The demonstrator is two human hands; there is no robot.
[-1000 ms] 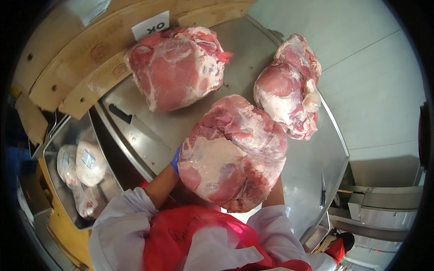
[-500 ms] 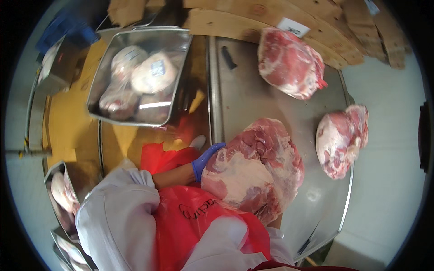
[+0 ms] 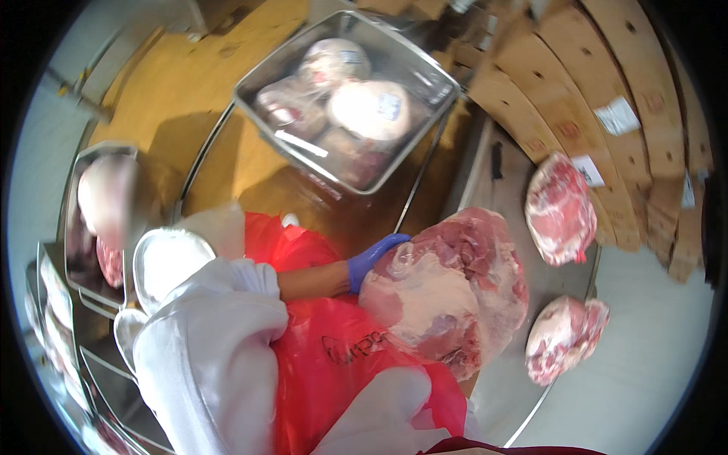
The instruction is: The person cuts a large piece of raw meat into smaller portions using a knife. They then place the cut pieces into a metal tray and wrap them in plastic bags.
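My left hand (image 3: pixel 376 262), in a blue glove, is closed against the left side of a large cut of raw meat (image 3: pixel 447 296). This cut, red with a pale fat cover, is held close in front of my red apron (image 3: pixel 318 349). My right hand is hidden behind or under the meat; only the white sleeve on that side shows. Two smaller cuts lie on the metal table (image 3: pixel 497 409) to the right: a red cut (image 3: pixel 560 212) farther off and a paler cut (image 3: pixel 565 340) nearer its right edge.
Ahead, a metal tub (image 3: pixel 262 91) holds several bagged, labelled pieces of meat (image 3: pixel 371 110). A dark-handled tool (image 3: pixel 497 161) lies near the table's far end. Cardboard boxes (image 3: pixel 576 83) stand along the far right. At the left are a white round-topped container (image 3: pixel 174 262) and a meat-filled tub (image 3: pixel 72 227).
My view has turned to the left, so the tub and table appear shifted rightward. The large cut stays in my left hand, and containers at the left have come into view.
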